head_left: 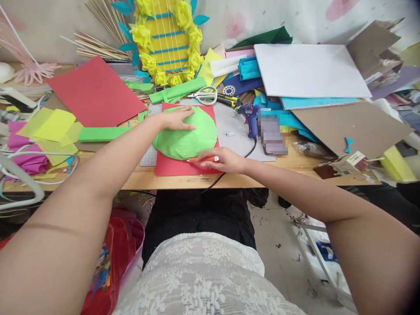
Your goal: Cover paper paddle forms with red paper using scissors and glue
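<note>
Apparent tracing: left hand (178,118) spread over green disc (188,142), right hand (226,159) pinching orange pen (193,160) at its 5 o'clock edge; next stroke needs steadiness.

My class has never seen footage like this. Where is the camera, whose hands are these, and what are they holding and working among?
There is no machine here: one person works with two bare hands. The single picture comes from a camera worn on that person's head, looking forward and down, so both arms reach away from us.

The left hand lies spread on a green shape, which rests on a red sheet. The right hand holds an orange pen, its tip close to the shape's near edge.

On the wooden table behind them are scissors, a blue glue gun and a yellow stringed decoration, among colored papers.
</note>
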`<action>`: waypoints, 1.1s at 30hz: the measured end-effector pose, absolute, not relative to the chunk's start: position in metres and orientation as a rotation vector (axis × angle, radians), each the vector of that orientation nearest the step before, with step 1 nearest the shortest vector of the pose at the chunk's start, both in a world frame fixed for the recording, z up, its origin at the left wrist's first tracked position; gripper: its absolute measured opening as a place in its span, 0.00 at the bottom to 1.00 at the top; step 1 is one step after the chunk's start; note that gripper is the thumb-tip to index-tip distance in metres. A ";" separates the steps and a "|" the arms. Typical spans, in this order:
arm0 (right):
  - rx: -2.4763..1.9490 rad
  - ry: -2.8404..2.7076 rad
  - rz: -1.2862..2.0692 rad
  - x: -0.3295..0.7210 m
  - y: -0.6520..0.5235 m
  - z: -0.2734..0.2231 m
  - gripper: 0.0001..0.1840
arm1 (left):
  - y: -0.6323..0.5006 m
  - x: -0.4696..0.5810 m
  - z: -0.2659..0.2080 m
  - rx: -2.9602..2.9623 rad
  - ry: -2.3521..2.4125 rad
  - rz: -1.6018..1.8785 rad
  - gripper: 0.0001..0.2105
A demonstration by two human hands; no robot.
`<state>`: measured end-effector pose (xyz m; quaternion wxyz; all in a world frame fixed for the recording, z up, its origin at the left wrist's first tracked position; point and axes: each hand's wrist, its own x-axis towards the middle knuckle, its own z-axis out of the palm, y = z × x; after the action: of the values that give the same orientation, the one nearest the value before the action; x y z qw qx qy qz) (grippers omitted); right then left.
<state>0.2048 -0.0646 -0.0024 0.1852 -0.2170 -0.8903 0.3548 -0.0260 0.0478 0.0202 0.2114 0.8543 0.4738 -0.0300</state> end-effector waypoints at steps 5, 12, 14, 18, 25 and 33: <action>-0.826 -2.348 1.299 0.226 -0.055 0.002 0.19 | 0.048 -0.026 0.020 2.370 1.336 -0.093 0.42; -0.998 -2.107 1.535 0.253 -0.030 0.002 0.21 | 0.046 -0.026 0.023 2.396 1.353 -0.192 0.44; -1.037 -2.064 1.558 0.259 -0.023 0.003 0.22 | 0.045 -0.025 0.025 2.396 1.358 -0.216 0.44; -1.121 -1.954 1.643 0.265 -0.012 0.004 0.24 | 0.046 -0.026 0.025 2.407 1.369 -0.245 0.44; -1.160 -1.735 1.664 0.272 0.008 0.000 0.25 | 0.047 -0.026 0.023 2.398 1.364 -0.218 0.44; -1.214 -1.638 1.584 0.266 0.041 -0.010 0.20 | 0.047 -0.027 0.024 2.390 1.353 -0.169 0.43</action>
<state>0.2656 0.0409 -0.0104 0.2763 -0.4517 -0.6099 0.5896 -0.0269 0.0466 0.0239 0.1936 0.8521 0.4824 -0.0604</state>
